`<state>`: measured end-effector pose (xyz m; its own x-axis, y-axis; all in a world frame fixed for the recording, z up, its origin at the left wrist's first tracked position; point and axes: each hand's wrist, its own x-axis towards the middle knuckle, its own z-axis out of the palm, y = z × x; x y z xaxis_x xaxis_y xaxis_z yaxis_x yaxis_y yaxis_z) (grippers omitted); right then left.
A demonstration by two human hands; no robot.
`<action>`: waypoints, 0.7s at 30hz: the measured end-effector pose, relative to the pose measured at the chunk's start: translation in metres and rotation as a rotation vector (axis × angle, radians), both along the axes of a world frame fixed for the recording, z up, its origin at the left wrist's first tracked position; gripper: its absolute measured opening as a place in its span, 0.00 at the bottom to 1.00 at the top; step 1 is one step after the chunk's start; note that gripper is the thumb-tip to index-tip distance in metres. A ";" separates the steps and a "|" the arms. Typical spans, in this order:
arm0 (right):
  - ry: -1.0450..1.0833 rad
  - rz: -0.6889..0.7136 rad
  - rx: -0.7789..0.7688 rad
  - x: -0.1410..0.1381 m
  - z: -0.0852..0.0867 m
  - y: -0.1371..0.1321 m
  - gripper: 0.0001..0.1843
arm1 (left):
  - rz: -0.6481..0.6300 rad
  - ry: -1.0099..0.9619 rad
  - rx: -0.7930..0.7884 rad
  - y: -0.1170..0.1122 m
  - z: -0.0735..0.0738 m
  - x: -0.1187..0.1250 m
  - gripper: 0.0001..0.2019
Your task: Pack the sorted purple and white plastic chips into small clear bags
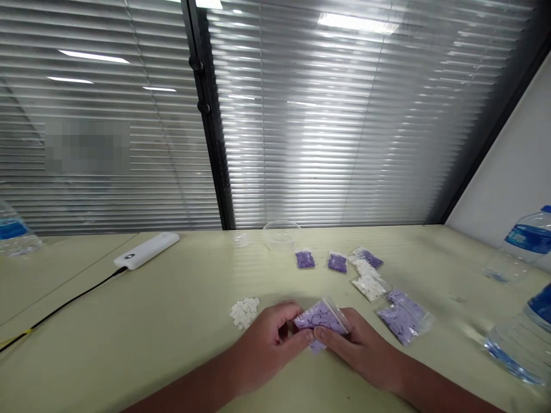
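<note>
Plastic bag of purple pieces (321, 319) is pinched from either side by the left hand (264, 350) and right hand (359, 351), both grasping it to keep it taut

The left hand (264, 350) and right hand (361, 350) hide part of the purple bag (321, 318). To their right, a near bottle (523, 344) and a far bottle (527, 238) run off the edge; ahead, a patch (87, 146) is blurred.

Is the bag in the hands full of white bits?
No, the clear bag between the left hand and right hand holds purple pieces.
</note>
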<state>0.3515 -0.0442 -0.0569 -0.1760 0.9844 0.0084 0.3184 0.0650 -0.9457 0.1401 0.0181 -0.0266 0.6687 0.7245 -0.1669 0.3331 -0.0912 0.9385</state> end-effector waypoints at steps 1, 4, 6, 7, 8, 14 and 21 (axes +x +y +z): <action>0.012 -0.014 -0.026 0.000 0.001 0.000 0.25 | -0.005 -0.002 0.000 0.000 0.001 0.000 0.19; 0.056 -0.052 -0.074 0.001 0.002 0.001 0.27 | 0.008 -0.023 -0.011 0.001 -0.001 -0.001 0.18; 0.044 -0.063 -0.064 0.002 0.003 0.001 0.27 | 0.033 -0.041 -0.036 0.003 -0.004 -0.002 0.18; 0.030 -0.066 -0.052 0.002 0.004 0.001 0.26 | 0.042 -0.053 -0.050 0.004 -0.005 -0.002 0.19; 0.020 -0.063 -0.039 0.002 0.004 0.000 0.26 | 0.046 -0.067 -0.062 0.004 -0.005 -0.002 0.19; 0.028 -0.054 -0.076 0.000 0.010 -0.002 0.27 | 0.045 -0.069 -0.048 0.005 -0.007 -0.001 0.18; 0.113 0.026 0.011 0.000 0.008 0.004 0.26 | 0.063 -0.099 -0.070 0.004 -0.007 -0.002 0.20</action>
<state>0.3510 -0.0401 -0.0487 -0.1984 0.9793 0.0404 0.2077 0.0823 -0.9747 0.1379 0.0222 -0.0336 0.6380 0.7545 -0.1538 0.2417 -0.0065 0.9703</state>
